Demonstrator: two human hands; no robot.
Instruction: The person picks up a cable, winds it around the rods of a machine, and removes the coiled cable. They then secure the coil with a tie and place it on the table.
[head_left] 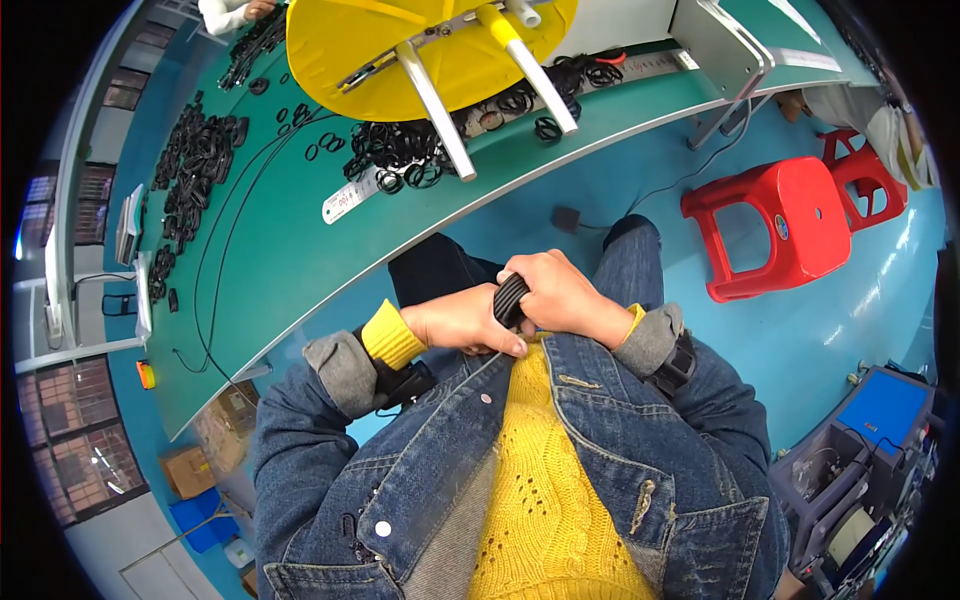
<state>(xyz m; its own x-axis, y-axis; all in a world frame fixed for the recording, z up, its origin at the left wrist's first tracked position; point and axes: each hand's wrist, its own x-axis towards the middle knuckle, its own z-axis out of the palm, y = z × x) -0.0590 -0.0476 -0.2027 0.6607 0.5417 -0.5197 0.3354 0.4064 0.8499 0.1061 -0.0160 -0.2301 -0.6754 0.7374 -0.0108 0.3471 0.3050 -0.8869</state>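
Head view: both hands together at chest, right hand [565, 295] clamped on bundle of black rubber rings [510, 298], left hand [462, 325] pinching beneath. Loose grip risks rings spilling lapward; green desk [300, 250] well ahead.

A bundle of thin black rubber rings [510, 298], stacked side by side into a ribbed band, stands nearly upright just above the person's lap. It is clasped from the right, with only its upper left curve showing outside the grip.
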